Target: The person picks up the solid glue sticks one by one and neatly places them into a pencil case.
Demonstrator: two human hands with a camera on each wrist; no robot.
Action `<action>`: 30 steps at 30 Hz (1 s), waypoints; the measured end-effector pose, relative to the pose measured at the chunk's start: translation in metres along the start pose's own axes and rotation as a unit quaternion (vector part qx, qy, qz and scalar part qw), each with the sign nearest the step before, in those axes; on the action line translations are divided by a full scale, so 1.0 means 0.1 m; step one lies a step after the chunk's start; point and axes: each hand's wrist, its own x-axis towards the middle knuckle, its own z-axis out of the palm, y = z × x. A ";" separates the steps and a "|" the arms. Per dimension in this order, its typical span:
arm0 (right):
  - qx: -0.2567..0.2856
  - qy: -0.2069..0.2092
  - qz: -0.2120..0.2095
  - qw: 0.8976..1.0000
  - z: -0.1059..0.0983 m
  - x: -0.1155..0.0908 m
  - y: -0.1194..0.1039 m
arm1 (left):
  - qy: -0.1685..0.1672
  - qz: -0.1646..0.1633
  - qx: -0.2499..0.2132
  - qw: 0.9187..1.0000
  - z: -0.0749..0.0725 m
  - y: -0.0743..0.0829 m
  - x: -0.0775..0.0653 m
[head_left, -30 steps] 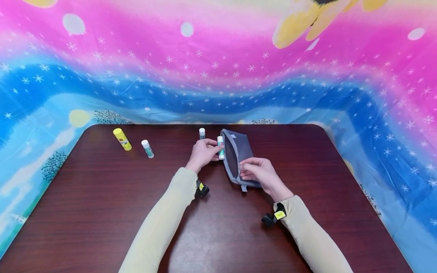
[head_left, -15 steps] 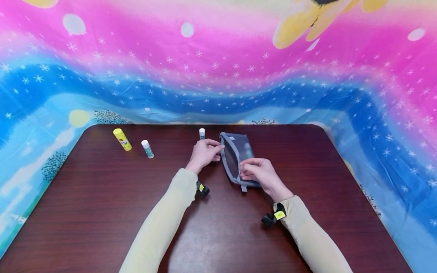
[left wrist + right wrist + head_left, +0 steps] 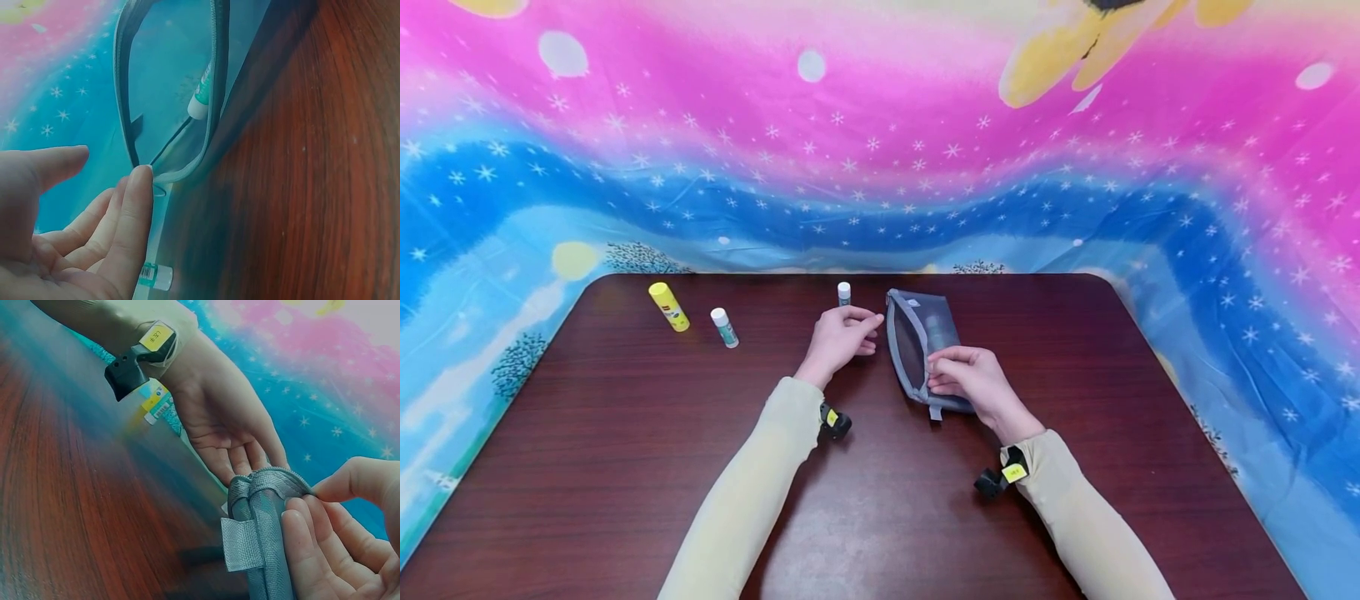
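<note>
A grey see-through zip pouch (image 3: 944, 321) lies with its mouth spread toward the left. My right hand (image 3: 973, 383) pinches the near rim of that mouth between thumb and fingers, as the right wrist view also shows. Inside the pouch rests a white-capped green glue stick (image 3: 199, 100), visible through the mouth in the left wrist view. My left hand (image 3: 841, 340) hovers just left of the pouch, holding nothing, its thumb and fingers apart in the left wrist view. Beyond that hand stands another glue stick (image 3: 844, 293), its lower part hidden.
Farther left on the dark wooden table (image 3: 662, 433) stand a yellow glue stick (image 3: 668, 307) and a small white-and-green glue stick (image 3: 725, 327). A colourful patterned cloth (image 3: 880, 200) hangs around the table's back and sides.
The glue stick in my left hand has gone into the pouch, released from the fingers. My left hand has then drawn back slightly left. My right hand keeps its hold on the rim.
</note>
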 end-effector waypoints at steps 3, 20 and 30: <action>0.002 0.000 0.000 1.000 0.00 0.00 0.01 | -0.001 0.000 -0.004 1.000 -0.04 -0.01 -0.01; 0.008 -0.004 -0.001 1.000 0.00 0.02 0.04 | 0.010 0.001 -0.025 1.000 -0.23 -0.04 -0.09; 0.003 -0.003 0.000 1.000 0.00 0.03 0.04 | 0.014 0.017 -0.040 0.999 -0.35 -0.04 -0.13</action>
